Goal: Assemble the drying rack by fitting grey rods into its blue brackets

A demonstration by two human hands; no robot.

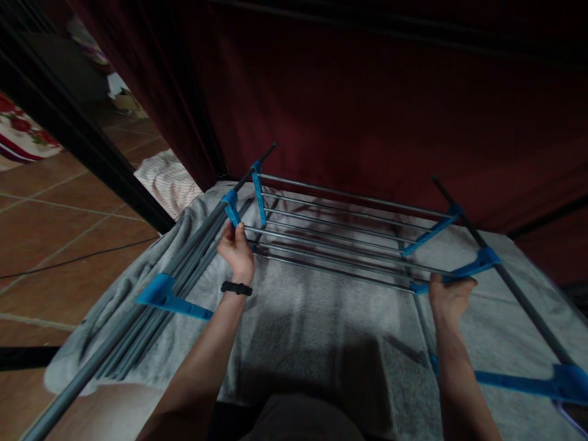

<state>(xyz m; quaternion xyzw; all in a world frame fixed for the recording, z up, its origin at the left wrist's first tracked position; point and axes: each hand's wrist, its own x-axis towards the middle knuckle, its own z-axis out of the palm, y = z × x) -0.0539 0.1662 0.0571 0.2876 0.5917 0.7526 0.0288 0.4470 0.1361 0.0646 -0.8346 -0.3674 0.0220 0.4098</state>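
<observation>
A drying rack of grey metal rods with blue plastic brackets stands over a grey towel. My left hand is closed around the left end of a rod, just under a blue bracket. A black band sits on that wrist. My right hand grips the rack's right end at another blue bracket, fingers curled over it.
A dark red curtain hangs close behind the rack. Tiled floor lies to the left, with a black pole slanting across it and striped fabric beside it. More blue brackets sit at lower left and lower right.
</observation>
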